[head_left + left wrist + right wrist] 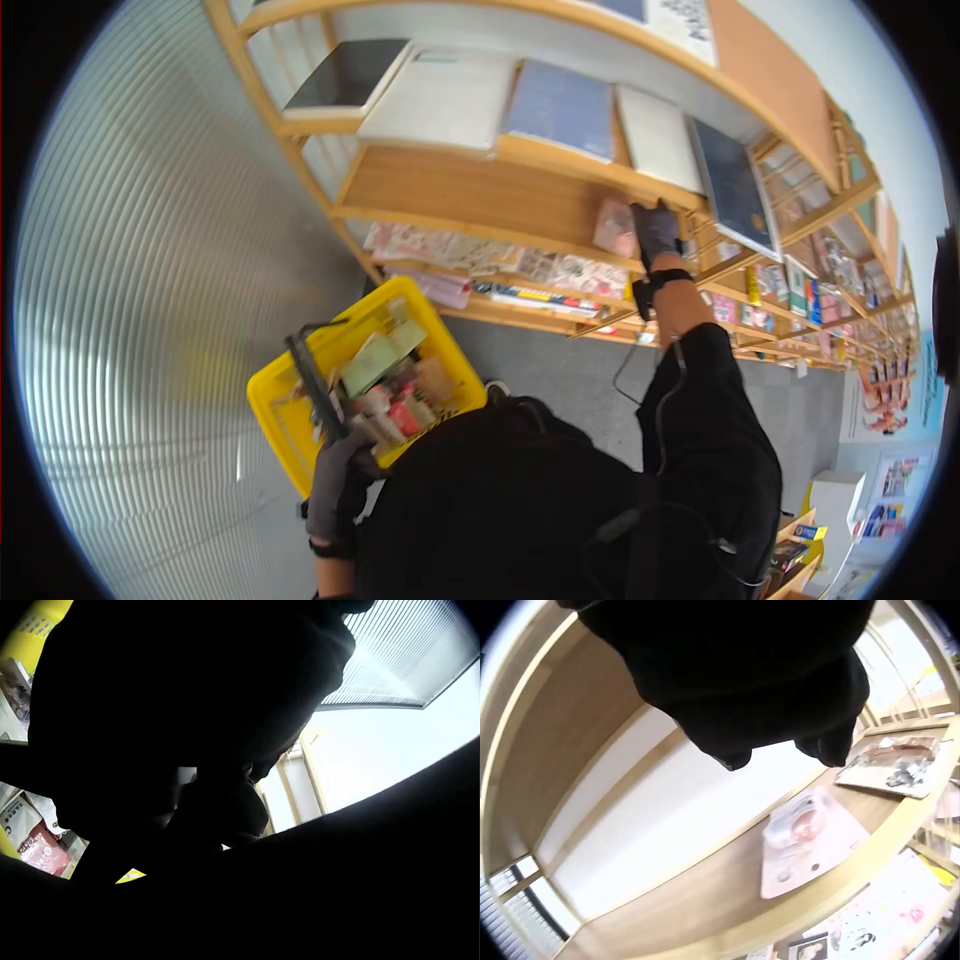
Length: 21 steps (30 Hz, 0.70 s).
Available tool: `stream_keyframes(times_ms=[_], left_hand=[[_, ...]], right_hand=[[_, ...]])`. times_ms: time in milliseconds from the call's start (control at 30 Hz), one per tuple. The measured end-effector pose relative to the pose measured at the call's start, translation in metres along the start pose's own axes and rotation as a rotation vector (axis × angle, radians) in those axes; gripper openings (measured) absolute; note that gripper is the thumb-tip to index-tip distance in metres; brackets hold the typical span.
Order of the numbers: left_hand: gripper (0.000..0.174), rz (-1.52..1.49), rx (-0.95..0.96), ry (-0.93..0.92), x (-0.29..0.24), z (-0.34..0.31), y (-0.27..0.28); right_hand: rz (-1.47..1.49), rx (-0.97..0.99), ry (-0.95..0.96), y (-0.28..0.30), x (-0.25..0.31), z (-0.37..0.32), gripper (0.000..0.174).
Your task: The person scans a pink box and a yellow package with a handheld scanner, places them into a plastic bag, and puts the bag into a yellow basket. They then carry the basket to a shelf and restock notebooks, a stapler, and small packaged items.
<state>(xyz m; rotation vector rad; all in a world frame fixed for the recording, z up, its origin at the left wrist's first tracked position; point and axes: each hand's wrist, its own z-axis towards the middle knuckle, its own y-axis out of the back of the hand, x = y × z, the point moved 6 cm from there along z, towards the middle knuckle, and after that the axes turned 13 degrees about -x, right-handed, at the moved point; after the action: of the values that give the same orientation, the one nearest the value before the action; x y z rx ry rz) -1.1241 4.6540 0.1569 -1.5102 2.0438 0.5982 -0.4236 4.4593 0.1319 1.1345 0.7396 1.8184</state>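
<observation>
My left hand [342, 485], in a grey and black glove, grips the dark handle [316, 385] of a yellow shopping basket [443, 342]. Inside lie a pale green box [369, 364], a red packet [406, 416] and several other small packages. My gloved right hand [657, 230] reaches to the wooden shelf [470, 195], beside a pink blister package [614, 228]. In the right wrist view this package [832, 844] lies on the shelf board, below the dark fingertips [829, 750], which stand apart with nothing between them. The left wrist view is mostly dark.
Above stand a blue folder [562, 108], a white one [440, 95] and a dark one [735, 185]. Another package [892, 766] lies further along the right wrist view's shelf. Lower shelves hold sticker-like packs [510, 262]. A ribbed translucent wall [150, 300] runs along the left.
</observation>
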Motion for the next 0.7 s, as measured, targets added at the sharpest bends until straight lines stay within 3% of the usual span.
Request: stream_keyframes(times_ms=[100,167,233,267,300,333,433,500,633,667,700], left_hand=[[0.021,-0.001,0.025,-0.016,-0.003,-0.001,-0.001],[0.02,0.042,0.001,-0.023,-0.006,0.002,0.002],[0.018,0.062,0.076,-0.005,-0.005,0.004,-0.002],[0.018,0.074,0.12,0.003,-0.007,0.003,-0.005],[0.018,0.072,0.108,0.001,-0.01,0.002,-0.007],[0.019,0.125,0.095,-0.003,-0.014,-0.001,-0.009],[0.02,0.225,0.068,-0.006,-0.017,-0.007,-0.007],[0.022,0.233,0.142,-0.035,-0.015,-0.007,-0.009],[0.02,0.336,0.171,-0.144,-0.012,0.002,-0.004],[0.018,0.391,0.168,-0.191,-0.013,0.003,-0.003],[0.018,0.388,0.167,-0.193,-0.014,0.003,-0.003]], right_hand=[[0.257,0.167,0.142,0.014,0.067,-0.057,0.055],[0.704,0.494,0.409,0.021,0.131,-0.128,0.05],[0.699,0.839,0.686,0.063,0.205,-0.213,0.044],[0.847,0.664,0.976,0.05,0.214,-0.252,0.047],[0.669,0.743,1.12,0.092,0.25,-0.287,0.054],[0.539,0.848,1.227,0.072,0.263,-0.327,0.062],[0.474,0.859,1.386,0.031,0.297,-0.415,0.061],[0.336,0.711,1.703,-0.006,0.3,-0.455,0.072],[0.22,0.779,1.522,-0.056,0.307,-0.472,0.065],[0.22,0.778,1.528,-0.045,0.314,-0.467,0.065],[0.159,0.835,1.545,-0.038,0.317,-0.461,0.054]])
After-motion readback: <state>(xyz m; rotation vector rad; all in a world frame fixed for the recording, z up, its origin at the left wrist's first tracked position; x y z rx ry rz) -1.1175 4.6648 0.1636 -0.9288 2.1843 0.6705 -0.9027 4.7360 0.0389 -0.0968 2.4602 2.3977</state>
